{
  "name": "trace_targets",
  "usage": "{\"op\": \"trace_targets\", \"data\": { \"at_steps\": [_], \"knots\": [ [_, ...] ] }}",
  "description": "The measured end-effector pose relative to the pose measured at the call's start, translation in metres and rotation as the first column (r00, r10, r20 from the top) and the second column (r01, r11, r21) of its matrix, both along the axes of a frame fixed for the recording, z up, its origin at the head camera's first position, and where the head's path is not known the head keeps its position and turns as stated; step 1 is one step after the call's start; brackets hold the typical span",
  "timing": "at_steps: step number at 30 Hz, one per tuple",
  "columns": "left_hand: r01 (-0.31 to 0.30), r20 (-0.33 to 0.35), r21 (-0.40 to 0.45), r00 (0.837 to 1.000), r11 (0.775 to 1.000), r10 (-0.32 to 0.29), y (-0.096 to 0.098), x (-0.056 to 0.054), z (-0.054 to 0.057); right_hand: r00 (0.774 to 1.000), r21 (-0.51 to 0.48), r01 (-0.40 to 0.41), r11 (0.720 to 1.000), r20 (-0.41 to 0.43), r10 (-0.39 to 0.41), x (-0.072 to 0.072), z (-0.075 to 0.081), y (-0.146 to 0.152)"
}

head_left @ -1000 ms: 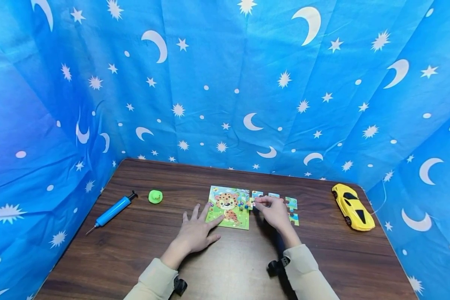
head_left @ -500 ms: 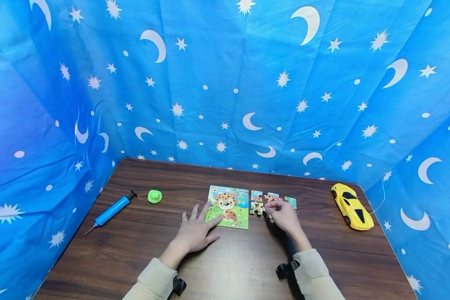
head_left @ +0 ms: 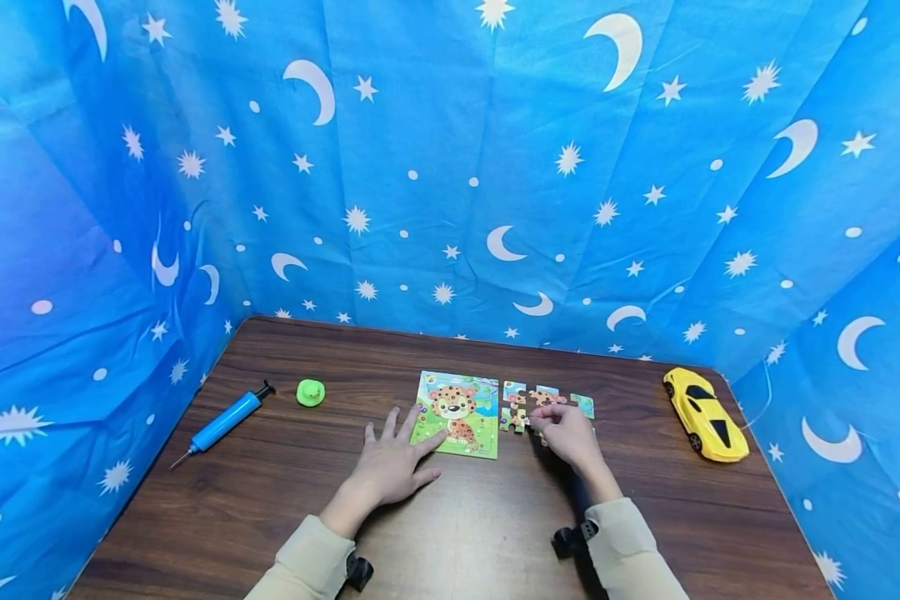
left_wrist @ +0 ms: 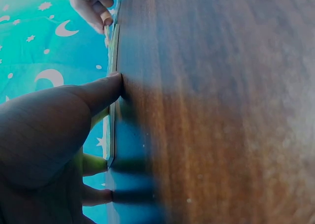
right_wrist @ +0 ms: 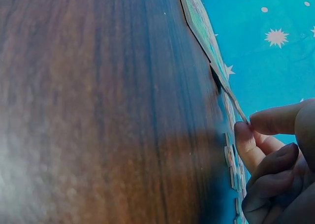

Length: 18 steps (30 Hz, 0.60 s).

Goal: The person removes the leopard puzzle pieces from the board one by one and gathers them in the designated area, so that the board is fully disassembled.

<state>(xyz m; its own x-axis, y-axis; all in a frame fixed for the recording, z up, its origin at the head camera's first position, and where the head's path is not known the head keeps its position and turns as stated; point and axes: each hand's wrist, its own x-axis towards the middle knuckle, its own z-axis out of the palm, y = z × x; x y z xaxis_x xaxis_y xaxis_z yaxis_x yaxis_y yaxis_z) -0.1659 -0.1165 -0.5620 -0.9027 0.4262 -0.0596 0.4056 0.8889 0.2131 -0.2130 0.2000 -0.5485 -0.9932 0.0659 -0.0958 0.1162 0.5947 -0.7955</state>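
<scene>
Puzzle board (head_left: 457, 404) with a spotted cub printed on it lay flat nearer the bench's (head_left: 465, 533) far edge than the near side, about midway between left and right edges. The left hand (head_left: 386, 467) rested with fingers spread, its grip released; the index finger reached onto the board's lower part, apparently to keep the light sheet from sliding. The right hand's (head_left: 570, 433) grip pinched a thin puzzle piece (right_wrist: 231, 97) between thumb and forefinger; it was seen edge-on and tilted, so whether it was single or several joined could not be told. Holding it by the rim probably left its face and other sides free. Loose pieces (head_left: 546, 396) lay just beside the board, toward the bench's right edge, presumably kept there for the right hand's easy reach; some were hidden beneath that hand. Further out, a green rubber duck (head_left: 310, 392) and a blue pump (head_left: 228, 422) lay toward the left edge, and a yellow toy car (head_left: 707, 415) sat near the far right corner, seemingly set aside from the puzzle.
</scene>
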Motion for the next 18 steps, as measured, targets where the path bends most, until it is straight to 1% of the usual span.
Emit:
{"op": "trace_targets", "data": {
  "at_steps": [5, 8, 11, 14, 18],
  "knots": [
    [0.001, 0.002, 0.0, 1.0, 1.0, -0.001, 0.001, 0.0, 0.0, 1.0, 0.014, 0.022, 1.0, 0.008, -0.022, 0.001, 0.0, 0.003],
    [0.001, 0.006, 0.004, 1.0, 1.0, -0.001, 0.001, 0.0, 0.0, 0.999, 0.041, 0.033, 0.999, -0.011, -0.033, 0.001, 0.0, 0.003],
    [0.004, 0.009, 0.01, 1.0, 1.0, -0.004, 0.0, 0.0, 0.001, 0.998, 0.062, 0.019, 0.998, -0.057, -0.015, 0.003, 0.001, 0.002],
    [0.006, 0.006, 0.014, 1.0, 1.0, -0.006, 0.0, 0.0, 0.002, 0.996, 0.063, -0.011, 0.998, -0.092, 0.017, 0.005, 0.003, -0.004],
    [0.008, -0.017, 0.012, 1.0, 1.0, -0.007, 0.002, 0.002, 0.001, 0.994, 0.073, -0.06, 0.996, -0.092, 0.067, 0.011, 0.005, -0.016]
  ]
}}
